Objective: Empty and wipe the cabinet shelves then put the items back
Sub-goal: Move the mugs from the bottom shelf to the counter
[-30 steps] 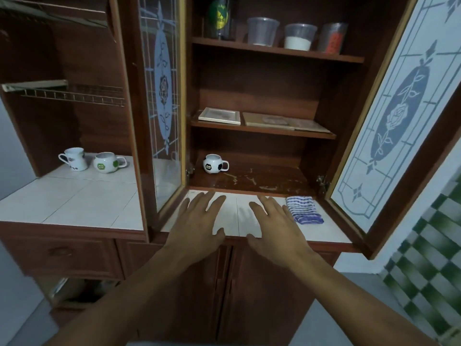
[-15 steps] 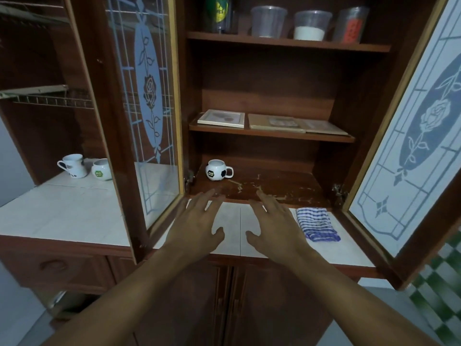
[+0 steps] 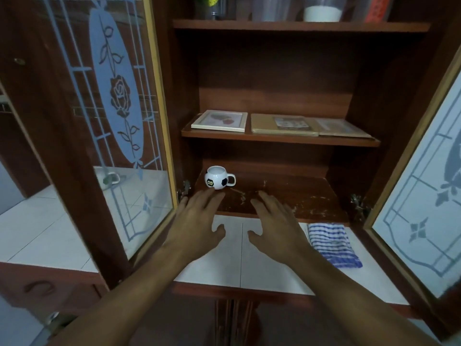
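Behind the open left glass door (image 3: 112,121), on the tabletop (image 3: 50,236): a white mug (image 3: 107,178), blurred by the glass. At the left back corner of the bottom shelf (image 3: 299,196): football mug (image 3: 217,180), upright, handle to the right. Just in front of it, left hand (image 3: 197,226), palm down, fingers (image 3: 209,199) spread, holding nothing. Beside it, right hand (image 3: 277,228), likewise flat, fingers spread, tips over the shelf's front edge. Near the tabletop's right edge: folded blue-striped cloth (image 3: 331,244), apart from both hands.
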The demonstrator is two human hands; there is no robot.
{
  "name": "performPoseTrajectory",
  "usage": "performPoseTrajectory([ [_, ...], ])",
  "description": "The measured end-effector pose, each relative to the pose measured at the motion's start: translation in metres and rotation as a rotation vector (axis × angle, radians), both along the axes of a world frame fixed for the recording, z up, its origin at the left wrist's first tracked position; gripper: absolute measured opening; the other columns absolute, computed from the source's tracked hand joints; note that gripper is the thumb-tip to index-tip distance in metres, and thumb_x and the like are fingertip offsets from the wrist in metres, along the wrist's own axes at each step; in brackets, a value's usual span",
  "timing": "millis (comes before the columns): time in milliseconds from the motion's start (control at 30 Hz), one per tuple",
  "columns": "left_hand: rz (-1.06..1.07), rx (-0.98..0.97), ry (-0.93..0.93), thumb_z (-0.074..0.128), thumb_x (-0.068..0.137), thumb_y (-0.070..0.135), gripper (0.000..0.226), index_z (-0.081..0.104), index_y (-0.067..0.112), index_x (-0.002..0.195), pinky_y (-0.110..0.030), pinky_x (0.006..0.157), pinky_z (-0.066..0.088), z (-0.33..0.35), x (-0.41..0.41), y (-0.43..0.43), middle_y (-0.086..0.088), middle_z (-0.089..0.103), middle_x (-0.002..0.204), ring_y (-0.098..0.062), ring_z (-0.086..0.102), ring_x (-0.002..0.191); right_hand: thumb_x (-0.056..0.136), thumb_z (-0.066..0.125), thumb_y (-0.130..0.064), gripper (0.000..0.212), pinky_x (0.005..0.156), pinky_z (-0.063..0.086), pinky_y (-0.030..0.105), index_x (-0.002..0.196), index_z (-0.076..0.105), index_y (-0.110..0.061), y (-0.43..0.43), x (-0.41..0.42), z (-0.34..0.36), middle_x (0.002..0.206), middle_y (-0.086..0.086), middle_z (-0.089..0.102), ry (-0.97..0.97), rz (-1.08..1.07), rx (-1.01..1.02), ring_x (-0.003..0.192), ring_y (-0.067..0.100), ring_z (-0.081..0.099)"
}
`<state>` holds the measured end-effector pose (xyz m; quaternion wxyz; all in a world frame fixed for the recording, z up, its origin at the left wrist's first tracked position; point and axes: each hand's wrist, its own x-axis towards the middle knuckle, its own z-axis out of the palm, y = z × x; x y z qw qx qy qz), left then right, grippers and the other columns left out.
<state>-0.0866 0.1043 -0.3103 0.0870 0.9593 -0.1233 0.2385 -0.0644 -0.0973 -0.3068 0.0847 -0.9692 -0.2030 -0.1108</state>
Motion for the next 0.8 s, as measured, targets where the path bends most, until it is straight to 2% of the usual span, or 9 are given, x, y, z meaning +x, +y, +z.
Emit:
performPoseTrajectory([
  [67,0.020,0.005,0.013,0.076,0.076,0.033,0.075,0.046,0.015,0.142,-0.060,0.104,0.038,-0.001,0.016,-0.004,-0.009,0.049,0.143,-0.031,0.045,0.132,0.091,0.057,-0.046,0.076,0.121,0.014,0.044,0.153,0.022,-0.020,-0.004,0.019,-0.001,0.163,0.003,0.011,0.012,0.009,-0.001,0.149,0.023,0.010],
  [200,0.071,0.030,0.010,0.073,0.079,0.033,0.079,0.038,0.018,0.148,-0.057,0.116,0.021,-0.008,0.045,-0.009,-0.008,0.039,0.151,-0.036,0.031,0.142,0.091,0.057,-0.045,0.079,0.120,0.011,0.045,0.155,0.018,-0.020,-0.008,0.055,-0.001,0.163,0.004,0.010,-0.004,0.030,-0.009,0.150,0.025,0.010],
  [300,0.099,0.038,0.013,0.074,0.077,0.032,0.082,0.038,0.014,0.148,-0.055,0.116,0.016,-0.014,0.063,-0.008,-0.012,0.038,0.152,-0.038,0.028,0.143,0.091,0.058,-0.044,0.081,0.120,0.010,0.046,0.155,0.015,-0.020,-0.004,0.075,-0.005,0.163,0.004,0.011,-0.008,0.056,-0.014,0.150,0.027,0.009],
  [433,0.116,0.046,0.038,0.069,0.081,0.039,0.087,0.027,0.011,0.152,-0.050,0.120,0.007,-0.024,0.089,-0.005,-0.011,0.027,0.158,-0.035,0.015,0.148,0.092,0.057,-0.043,0.085,0.121,0.004,0.045,0.156,0.006,-0.018,0.007,0.103,-0.007,0.164,0.004,0.003,0.007,0.079,-0.009,0.151,0.027,0.003],
  [500,0.116,0.053,0.051,0.070,0.079,0.038,0.090,0.027,0.009,0.152,-0.051,0.120,0.008,-0.030,0.106,0.000,-0.014,0.027,0.157,-0.037,0.016,0.147,0.092,0.057,-0.042,0.086,0.121,0.004,0.045,0.156,0.006,-0.016,0.015,0.119,-0.009,0.164,0.005,0.003,0.000,0.091,-0.007,0.151,0.028,0.003],
  [600,0.114,0.027,0.077,0.075,0.073,0.032,0.088,0.035,0.005,0.148,-0.055,0.116,0.012,-0.036,0.132,0.008,-0.020,0.035,0.153,-0.043,0.025,0.143,0.090,0.059,-0.042,0.088,0.121,0.005,0.046,0.156,0.007,-0.016,0.026,0.142,-0.017,0.164,0.006,0.005,0.013,0.084,-0.015,0.151,0.028,0.004],
  [733,0.102,-0.021,0.055,0.069,0.079,0.030,0.090,0.023,0.006,0.153,-0.045,0.117,-0.005,-0.038,0.162,0.014,-0.016,0.020,0.159,-0.038,0.011,0.148,0.090,0.059,-0.042,0.089,0.120,0.006,0.046,0.156,0.006,-0.016,0.040,0.173,-0.022,0.164,0.005,0.005,0.003,0.060,-0.030,0.151,0.027,0.004],
  [800,0.096,-0.039,0.052,0.069,0.079,0.031,0.091,0.022,0.007,0.153,-0.047,0.118,-0.003,-0.041,0.177,0.018,-0.016,0.020,0.160,-0.038,0.012,0.148,0.090,0.059,-0.042,0.088,0.120,0.008,0.045,0.156,0.007,-0.015,0.047,0.187,-0.023,0.164,0.005,0.006,0.002,0.047,-0.032,0.151,0.027,0.005],
])
